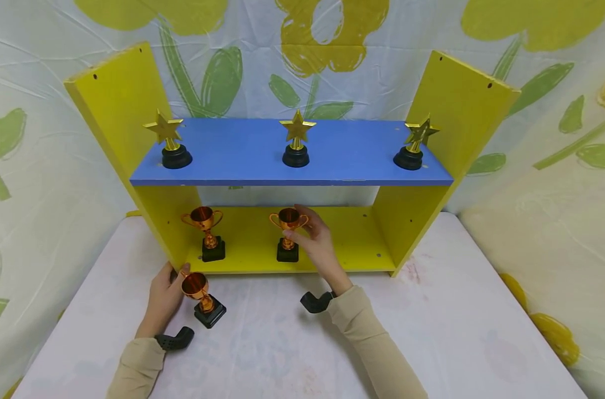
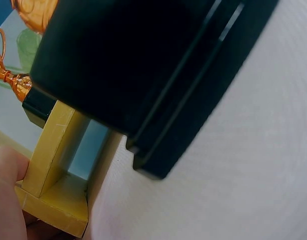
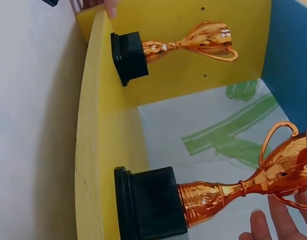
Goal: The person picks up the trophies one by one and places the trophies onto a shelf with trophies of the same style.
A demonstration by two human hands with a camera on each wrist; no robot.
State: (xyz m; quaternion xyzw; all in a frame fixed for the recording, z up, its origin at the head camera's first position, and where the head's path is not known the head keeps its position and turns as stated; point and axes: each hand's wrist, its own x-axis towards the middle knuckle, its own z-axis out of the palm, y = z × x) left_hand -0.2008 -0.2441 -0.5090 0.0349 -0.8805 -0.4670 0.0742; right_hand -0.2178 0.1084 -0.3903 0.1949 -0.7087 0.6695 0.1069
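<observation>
My right hand (image 1: pixel 314 238) holds a bronze-coloured trophy cup (image 1: pixel 288 235) by its bowl, thumb in front and fingers behind. In the right wrist view, the black base of this trophy cup (image 3: pixel 208 200) is at the lower shelf's front edge. A second bronze trophy cup (image 1: pixel 209 235) stands at the left end of that yellow lower shelf (image 1: pixel 249 238). My left hand (image 1: pixel 164 291) grips the shelf unit's bottom left front corner (image 2: pixel 53 205). Just right of this hand is a third bronze trophy cup (image 1: pixel 202 299), over the table in front of the unit; its black base (image 2: pixel 143 85) fills much of the left wrist view.
Three gold star trophies stand on the blue upper shelf (image 1: pixel 227 149): one left (image 1: pixel 172 141), one in the middle (image 1: pixel 296 141), one right (image 1: pixel 413 145). Yellow side panels (image 1: pixel 462 116) rise at both ends. The unit stands on a white-covered table (image 1: pixel 262 343) before a flower-patterned cloth (image 1: pixel 382 83).
</observation>
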